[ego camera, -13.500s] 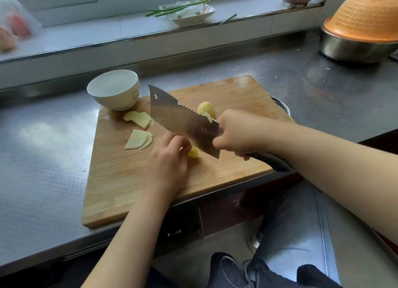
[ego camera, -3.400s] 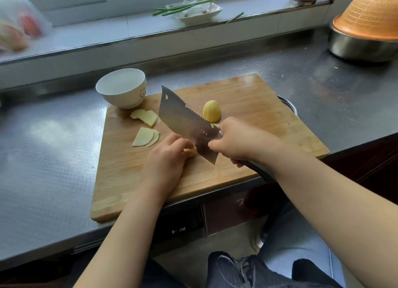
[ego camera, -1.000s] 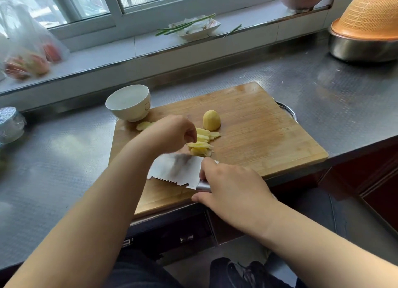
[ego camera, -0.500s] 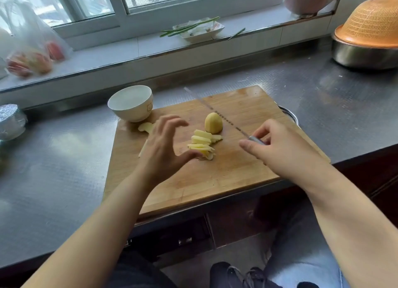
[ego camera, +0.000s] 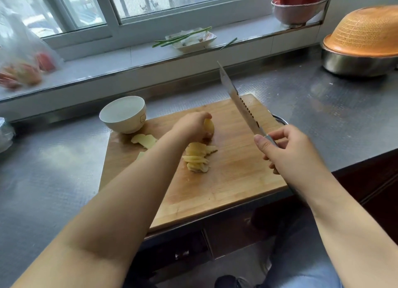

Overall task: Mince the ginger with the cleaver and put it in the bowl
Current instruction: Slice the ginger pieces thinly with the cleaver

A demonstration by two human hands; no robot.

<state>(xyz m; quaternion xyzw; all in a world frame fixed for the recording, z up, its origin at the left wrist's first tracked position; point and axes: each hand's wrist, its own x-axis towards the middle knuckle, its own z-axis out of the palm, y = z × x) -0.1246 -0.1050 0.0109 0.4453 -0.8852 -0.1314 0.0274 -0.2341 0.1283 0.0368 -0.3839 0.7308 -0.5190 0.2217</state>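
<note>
A wooden cutting board (ego camera: 237,180) lies on the steel counter. My left hand (ego camera: 191,126) grips the uncut ginger chunk (ego camera: 209,125) near the board's far side. A fanned stack of ginger slices (ego camera: 197,157) lies mid-board, and a few more slices (ego camera: 144,140) lie near the white bowl (ego camera: 123,114) at the board's far left corner. My right hand (ego camera: 290,152) holds the cleaver (ego camera: 237,98) by its handle, blade raised edge-on above the board's right part and pointing away from me.
An orange colander (ego camera: 364,33) sits upside down on a steel basin (ego camera: 355,64) at the far right. On the windowsill stand a white dish with green stalks (ego camera: 190,39), a bagged fruit heap (ego camera: 23,70) and a pink bowl (ego camera: 298,9). The counter's front edge runs just below the board.
My left hand moved from the sliced stack to the whole ginger chunk and took hold of it. My right hand lifted the cleaver higher, blade tilted up and away.
</note>
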